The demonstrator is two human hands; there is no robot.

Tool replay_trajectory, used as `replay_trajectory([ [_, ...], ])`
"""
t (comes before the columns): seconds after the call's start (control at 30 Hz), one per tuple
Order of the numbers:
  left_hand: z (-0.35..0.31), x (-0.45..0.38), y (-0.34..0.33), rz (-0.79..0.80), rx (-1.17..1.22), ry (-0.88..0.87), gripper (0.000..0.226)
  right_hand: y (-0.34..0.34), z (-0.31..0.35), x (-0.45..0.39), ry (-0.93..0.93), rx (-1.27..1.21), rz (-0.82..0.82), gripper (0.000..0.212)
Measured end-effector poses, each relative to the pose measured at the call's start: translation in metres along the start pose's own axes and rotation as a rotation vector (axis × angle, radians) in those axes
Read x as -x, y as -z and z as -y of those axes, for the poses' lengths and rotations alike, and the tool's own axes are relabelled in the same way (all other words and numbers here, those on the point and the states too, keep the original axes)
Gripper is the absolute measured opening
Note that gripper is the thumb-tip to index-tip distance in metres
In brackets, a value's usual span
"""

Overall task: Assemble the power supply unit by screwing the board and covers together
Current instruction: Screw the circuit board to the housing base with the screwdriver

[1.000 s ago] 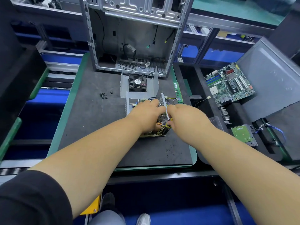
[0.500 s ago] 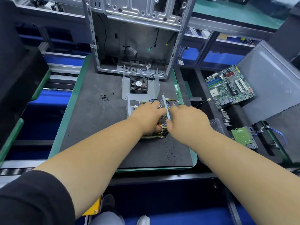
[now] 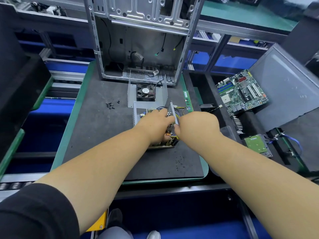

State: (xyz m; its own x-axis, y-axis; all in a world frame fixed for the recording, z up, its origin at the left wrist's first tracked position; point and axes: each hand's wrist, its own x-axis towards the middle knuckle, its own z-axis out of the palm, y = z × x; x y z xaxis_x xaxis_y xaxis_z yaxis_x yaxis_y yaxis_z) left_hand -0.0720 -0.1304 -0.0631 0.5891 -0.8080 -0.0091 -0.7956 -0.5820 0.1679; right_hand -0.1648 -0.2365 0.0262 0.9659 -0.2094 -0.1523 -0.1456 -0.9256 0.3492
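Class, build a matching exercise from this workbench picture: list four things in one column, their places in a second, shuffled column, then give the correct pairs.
Things
1. loose screws
2. fan
3. motherboard
4. hard drive

Places
A. far right, tilted in the foam tray
B. on the mat, left of the power supply
C. right, nearer the person than the motherboard
D. mounted in the grey cover before the computer case

Pairs: 1-B, 2-D, 3-A, 4-C

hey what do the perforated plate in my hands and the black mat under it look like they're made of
Perforated plate: apparently thin sheet metal, bare grey and dull; rows of small punched holes and a slim straight edge suggest stamped steel, though the alloy can't be told. Black mat: looks like soft rubber or foam, matte and faintly speckled, without glare; likely an anti-static pad.
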Motion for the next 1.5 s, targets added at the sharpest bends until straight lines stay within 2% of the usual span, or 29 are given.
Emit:
replay_trajectory([
  [0.1, -0.001, 0.0, 0.0, 0.0, -0.009, 0.002, 0.052, 0.004, -0.003, 0.007, 0.092, -0.07, -0.038, 0.016],
  [0.23, 0.001, -0.001, -0.002, 0.003, -0.021, 0.007, 0.061, 0.009, -0.009, 0.013, 0.229, -0.103, 0.045, 0.022],
  [0.53, 0.001, -0.001, -0.004, -0.004, -0.002, 0.006, 0.055, 0.007, -0.012, 0.01, 0.164, -0.061, 0.068, 0.012],
  [0.73, 0.001, -0.001, -0.003, -0.009, -0.001, 0.002, 0.05, 0.0, -0.006, 0.0, 0.075, -0.048, 0.108, 0.043],
  [0.9, 0.0, 0.0, -0.001, -0.007, -0.011, 0.001, 0.049, -0.004, -0.009, 0.004, 0.05, -0.044, 0.046, 0.032],
  [1.0, -0.001, 0.0, -0.001, -0.016, -0.022, 0.005, 0.05, -0.004, -0.015, 0.01, 0.176, -0.104, -0.019, 0.028],
  [1.1, -0.001, 0.0, -0.002, -0.013, -0.009, 0.005, 0.055, -0.002, -0.02, 0.013, 0.274, -0.088, 0.001, 0.025],
  [1.3, 0.0, -0.001, -0.003, -0.017, -0.006, 0.005, 0.057, -0.007, -0.016, 0.016, 0.168, -0.208, -0.018, 0.016],
  [1.5, 0.0, 0.0, -0.003, -0.01, -0.011, 0.004, 0.06, -0.011, -0.012, 0.013, 0.093, -0.254, -0.038, 0.03],
])
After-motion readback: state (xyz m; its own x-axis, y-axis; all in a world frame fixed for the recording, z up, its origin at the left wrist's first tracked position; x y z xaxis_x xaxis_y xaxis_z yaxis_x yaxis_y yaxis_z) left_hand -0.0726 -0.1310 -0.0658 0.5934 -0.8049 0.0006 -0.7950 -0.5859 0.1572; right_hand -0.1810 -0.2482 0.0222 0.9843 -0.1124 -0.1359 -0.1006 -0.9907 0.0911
